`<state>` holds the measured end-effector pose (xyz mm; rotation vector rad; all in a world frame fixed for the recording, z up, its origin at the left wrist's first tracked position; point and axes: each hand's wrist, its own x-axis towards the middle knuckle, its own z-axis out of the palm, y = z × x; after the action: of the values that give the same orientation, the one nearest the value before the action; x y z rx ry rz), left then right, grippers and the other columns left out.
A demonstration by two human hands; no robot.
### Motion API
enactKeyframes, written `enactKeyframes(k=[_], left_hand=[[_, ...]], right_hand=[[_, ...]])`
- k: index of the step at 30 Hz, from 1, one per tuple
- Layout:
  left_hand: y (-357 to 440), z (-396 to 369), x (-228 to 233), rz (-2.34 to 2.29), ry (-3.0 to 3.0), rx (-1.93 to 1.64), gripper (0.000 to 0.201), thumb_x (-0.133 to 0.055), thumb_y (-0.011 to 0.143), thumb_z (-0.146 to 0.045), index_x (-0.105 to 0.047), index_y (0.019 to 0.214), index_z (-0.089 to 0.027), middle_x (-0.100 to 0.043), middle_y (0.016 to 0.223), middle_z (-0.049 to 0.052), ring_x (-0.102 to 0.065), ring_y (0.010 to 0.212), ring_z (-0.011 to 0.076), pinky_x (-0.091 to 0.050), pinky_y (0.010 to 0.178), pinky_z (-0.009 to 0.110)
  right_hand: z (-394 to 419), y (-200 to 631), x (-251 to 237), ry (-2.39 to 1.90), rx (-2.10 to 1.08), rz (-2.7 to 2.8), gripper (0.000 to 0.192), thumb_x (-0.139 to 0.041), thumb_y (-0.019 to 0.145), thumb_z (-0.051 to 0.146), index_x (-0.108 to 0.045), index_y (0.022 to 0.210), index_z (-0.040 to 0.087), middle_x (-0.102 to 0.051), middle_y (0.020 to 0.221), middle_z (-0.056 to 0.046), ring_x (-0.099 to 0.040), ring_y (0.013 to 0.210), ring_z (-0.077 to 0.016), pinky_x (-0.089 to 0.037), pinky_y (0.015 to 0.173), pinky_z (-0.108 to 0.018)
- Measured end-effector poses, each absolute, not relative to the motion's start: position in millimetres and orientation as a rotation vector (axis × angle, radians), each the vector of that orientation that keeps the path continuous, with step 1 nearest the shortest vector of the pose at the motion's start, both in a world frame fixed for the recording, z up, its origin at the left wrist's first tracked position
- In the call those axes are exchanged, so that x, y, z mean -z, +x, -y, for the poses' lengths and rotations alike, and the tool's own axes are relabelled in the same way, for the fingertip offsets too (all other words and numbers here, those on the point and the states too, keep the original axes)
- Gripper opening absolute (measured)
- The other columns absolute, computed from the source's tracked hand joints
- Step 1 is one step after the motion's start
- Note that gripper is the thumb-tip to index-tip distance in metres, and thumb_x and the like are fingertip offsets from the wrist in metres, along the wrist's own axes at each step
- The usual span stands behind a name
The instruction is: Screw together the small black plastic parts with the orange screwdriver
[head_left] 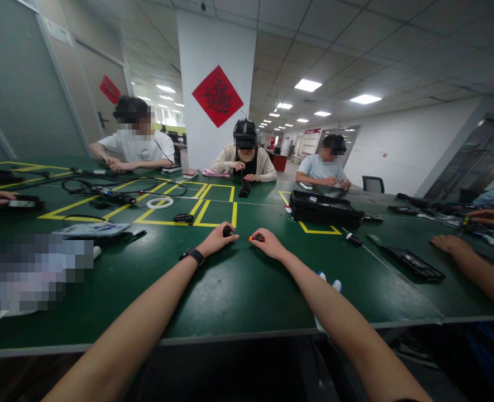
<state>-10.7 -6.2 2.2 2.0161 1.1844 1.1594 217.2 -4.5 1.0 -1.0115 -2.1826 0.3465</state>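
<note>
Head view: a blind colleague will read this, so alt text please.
The left hand holds a small dark part, the right hand a thin-shafted orange tool pointing at it, over a green table. Three people sit opposite.

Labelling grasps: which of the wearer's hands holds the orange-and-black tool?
The right hand, bare-wristed, grips the tool; the left hand, with a black wristband, holds a small black part.

Near the far edge of the worktop [263,301] lies a pink cloth [216,173]; a white coil [159,207] lies farther from this edge.
</note>
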Motion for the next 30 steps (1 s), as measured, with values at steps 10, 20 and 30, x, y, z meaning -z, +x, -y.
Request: enactKeyframes(k=[10,20,30], left_hand=[[-10.7,8.2,-3.5,-1.174,1.958,-1.124,0.037,-0.057,0.069,-0.049,-0.054,0.091,-0.019,-0.059,0.080,0.001,-0.054,0.064,0.0133,-0.044,0.064,0.028],[-10.3,5.9,-1.3,-1.195,1.937,-1.134,0.038,-0.058,0.068,-0.050,-0.053,0.090,-0.019,-0.059,0.077,0.000,-0.054,0.062,0.0129,-0.043,0.062,0.027],[-11.7,6.0,-1.2,-1.169,1.959,-1.130,0.037,-0.056,0.070,-0.049,-0.053,0.091,-0.019,-0.059,0.078,0.000,-0.053,0.061,0.0124,-0.043,0.062,0.027]], right_hand=[[5.3,216.4,-1.4,-1.010,-0.379,2.184,0.019,-0.058,0.076,0.030,-0.060,0.090,0.018,-0.058,0.089,-0.003,-0.051,0.085,-0.0157,-0.039,0.077,-0.029],[1.1,218.0,0.4,-1.014,-0.352,2.184,0.010,-0.056,0.075,0.020,-0.061,0.084,0.017,-0.057,0.089,-0.003,-0.050,0.086,-0.0163,-0.038,0.080,-0.031],[-0.4,217.5,1.9,-1.032,-0.359,2.176,0.015,-0.052,0.081,0.028,-0.061,0.083,0.017,-0.058,0.087,-0.003,-0.050,0.085,-0.0155,-0.038,0.079,-0.030]])
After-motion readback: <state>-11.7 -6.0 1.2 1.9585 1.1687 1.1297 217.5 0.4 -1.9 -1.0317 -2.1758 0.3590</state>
